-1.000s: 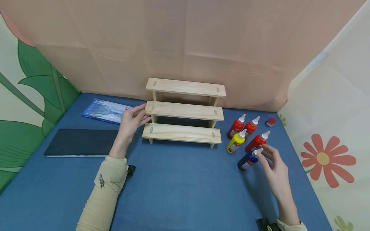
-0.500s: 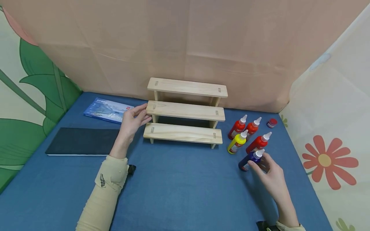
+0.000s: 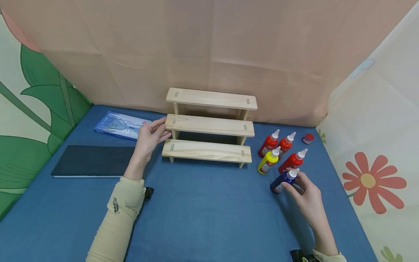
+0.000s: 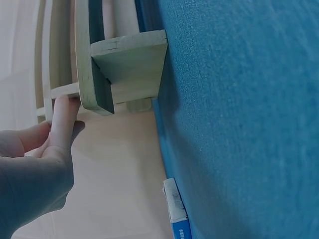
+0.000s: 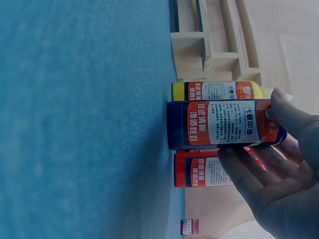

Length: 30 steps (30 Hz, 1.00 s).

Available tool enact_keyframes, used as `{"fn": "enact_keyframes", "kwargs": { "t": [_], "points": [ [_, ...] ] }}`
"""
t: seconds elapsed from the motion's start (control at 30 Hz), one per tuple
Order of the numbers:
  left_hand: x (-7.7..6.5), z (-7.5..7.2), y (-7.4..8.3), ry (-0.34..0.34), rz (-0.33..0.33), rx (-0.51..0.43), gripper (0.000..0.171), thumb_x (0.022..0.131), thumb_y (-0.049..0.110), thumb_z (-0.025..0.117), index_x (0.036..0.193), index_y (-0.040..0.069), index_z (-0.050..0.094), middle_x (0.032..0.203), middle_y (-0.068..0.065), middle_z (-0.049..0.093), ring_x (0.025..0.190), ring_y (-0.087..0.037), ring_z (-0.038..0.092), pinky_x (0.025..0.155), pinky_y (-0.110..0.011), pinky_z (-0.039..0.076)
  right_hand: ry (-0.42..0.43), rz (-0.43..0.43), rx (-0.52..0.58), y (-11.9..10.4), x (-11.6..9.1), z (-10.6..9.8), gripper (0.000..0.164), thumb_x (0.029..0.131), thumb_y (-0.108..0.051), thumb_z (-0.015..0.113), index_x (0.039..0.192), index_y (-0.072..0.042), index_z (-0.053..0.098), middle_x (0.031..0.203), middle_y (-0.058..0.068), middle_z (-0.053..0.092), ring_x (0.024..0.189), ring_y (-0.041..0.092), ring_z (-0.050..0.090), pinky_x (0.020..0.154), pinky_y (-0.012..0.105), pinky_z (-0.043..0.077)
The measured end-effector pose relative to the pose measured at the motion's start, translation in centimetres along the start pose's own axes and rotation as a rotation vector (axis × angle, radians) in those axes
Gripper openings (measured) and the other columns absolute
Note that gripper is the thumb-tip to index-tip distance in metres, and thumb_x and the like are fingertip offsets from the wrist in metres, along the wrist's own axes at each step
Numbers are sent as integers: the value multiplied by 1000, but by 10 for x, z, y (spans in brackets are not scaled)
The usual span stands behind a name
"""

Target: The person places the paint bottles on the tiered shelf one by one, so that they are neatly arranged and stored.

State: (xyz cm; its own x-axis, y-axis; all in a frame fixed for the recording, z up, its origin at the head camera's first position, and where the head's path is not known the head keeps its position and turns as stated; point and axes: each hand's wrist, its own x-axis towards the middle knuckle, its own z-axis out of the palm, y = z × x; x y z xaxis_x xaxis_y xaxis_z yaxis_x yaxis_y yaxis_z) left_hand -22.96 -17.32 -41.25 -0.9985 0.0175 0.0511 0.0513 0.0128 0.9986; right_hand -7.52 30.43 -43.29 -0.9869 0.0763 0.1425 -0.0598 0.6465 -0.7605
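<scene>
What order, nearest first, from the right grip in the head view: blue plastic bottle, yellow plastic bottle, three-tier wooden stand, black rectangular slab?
1. Blue bottle: in the right grip.
2. Yellow bottle: beyond, leftward.
3. Wooden stand: centre.
4. Black slab: far left.

The head camera looks forward and down across the table (image 3: 209,211). Both wrist cameras sit low and close, tipped sideways, each catching the wooden shelf (image 3: 209,125).

Held bottle (image 5: 219,124): deep blue, and look, labelled orange and white!
Other bottles (image 3: 266,163): one bright yellow, three vivid red!
Stepped rack (image 3: 209,124): pale wood, grain showing
Bench (image 3: 203,218): solid blue
Right wall (image 3: 389,116): cream, red flower (image 3: 368,181), yellow centre!
</scene>
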Motion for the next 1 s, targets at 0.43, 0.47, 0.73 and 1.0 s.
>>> {"fn": "enact_keyframes", "kwargs": {
  "t": [0.43, 0.47, 0.73, 1.0],
  "points": [
    [-2, -1, -1, 2, 0, 13, 47, 115, 7, 48, 160, -7, 42, 150, -33, 52, 134, -43, 59, 103, -30, 58, 13, 3, 0, 1, 0, 1, 52, 103, -14, 76, 149, 1, 56, 142, 26, 62, 126, 51, 62, 98, 59, 52],
    [-2, -1, -1, 2, 1, 13, 47, 115, 7, 48, 160, -7, 42, 150, -33, 52, 134, -44, 59, 103, -30, 58, 16, 2, -1, 1, 0, 1, 52, 103, -14, 76, 149, 1, 57, 142, 26, 62, 126, 51, 62, 98, 59, 52],
    [-1, -2, -3, 1, 14, 3, 47, 115, 7, 47, 159, -8, 42, 150, -33, 51, 134, -44, 58, 103, -29, 58, 46, -12, -5, -2, -2, 1, 51, 101, -13, 78, 147, 0, 59, 140, 23, 64, 122, 45, 65, 97, 35, 57],
    [-1, -1, -2, -4, 23, 4, 47, 116, 7, 47, 159, -8, 42, 151, -33, 51, 134, -44, 58, 103, -29, 58, 49, -16, 7, -13, -3, 1, 51, 100, -14, 79, 146, -1, 60, 140, 22, 65, 122, 45, 65, 90, 4, 48]
  ]
}}
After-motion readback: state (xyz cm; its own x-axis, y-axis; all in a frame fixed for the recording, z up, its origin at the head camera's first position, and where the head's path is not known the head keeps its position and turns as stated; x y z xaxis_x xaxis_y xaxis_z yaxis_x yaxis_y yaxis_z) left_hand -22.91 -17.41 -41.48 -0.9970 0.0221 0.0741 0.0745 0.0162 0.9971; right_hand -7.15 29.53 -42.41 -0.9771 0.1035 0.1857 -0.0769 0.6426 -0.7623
